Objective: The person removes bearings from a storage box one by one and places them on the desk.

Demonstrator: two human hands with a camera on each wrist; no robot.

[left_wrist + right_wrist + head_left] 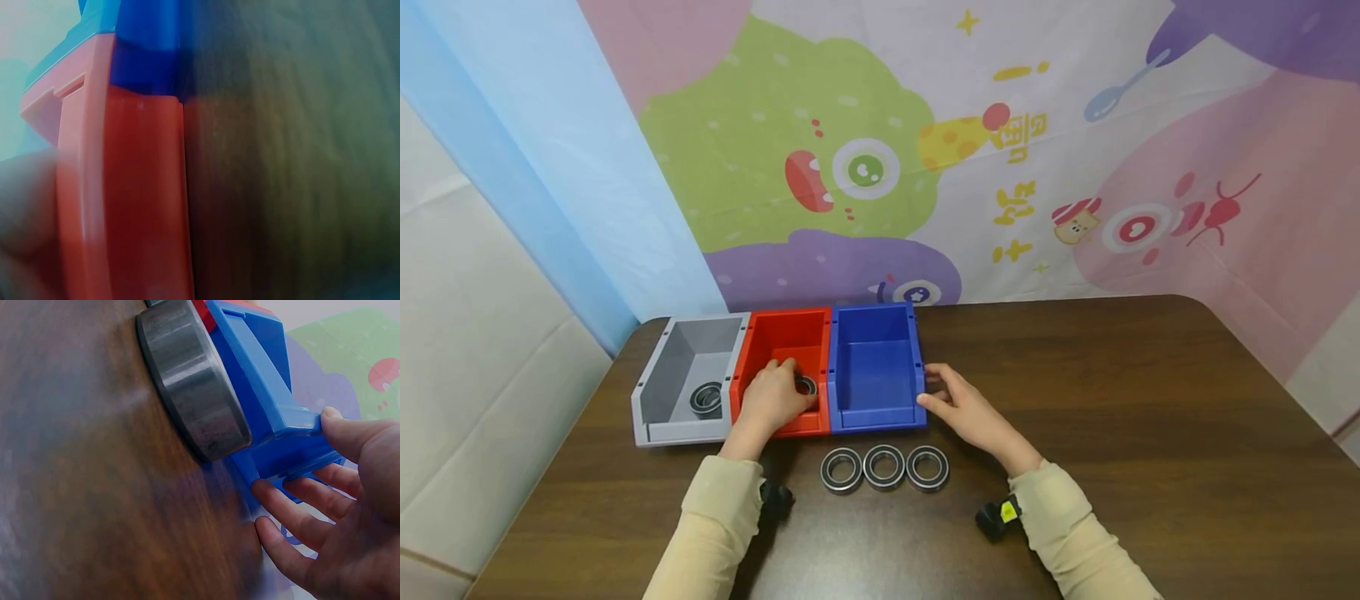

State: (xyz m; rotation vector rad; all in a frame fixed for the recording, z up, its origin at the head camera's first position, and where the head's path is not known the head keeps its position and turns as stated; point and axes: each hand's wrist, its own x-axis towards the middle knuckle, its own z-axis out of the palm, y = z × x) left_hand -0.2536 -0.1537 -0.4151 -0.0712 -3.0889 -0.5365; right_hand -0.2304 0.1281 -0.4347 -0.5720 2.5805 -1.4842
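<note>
My left hand (769, 398) reaches into the red bin (786, 327). Its thumb and fingers curl round a ring-shaped ball bearing (806, 384), which is partly hidden by the hand. The left wrist view shows the front wall of the red bin (140, 200) and only a blurred bit of the hand. At the outer right side of the blue bin (880, 367) is my right hand (966, 412). In the right wrist view its thumb touches the bin's upper rim, with the other fingers spread loosely along the side wall.
Three bearings (884, 467) lie in a row on the brown table (1112, 467) before the bins. The grey bin (655, 379), left of the red one, contains bearings (706, 399). A cartoon-printed cloth (1037, 275) hangs behind the table.
</note>
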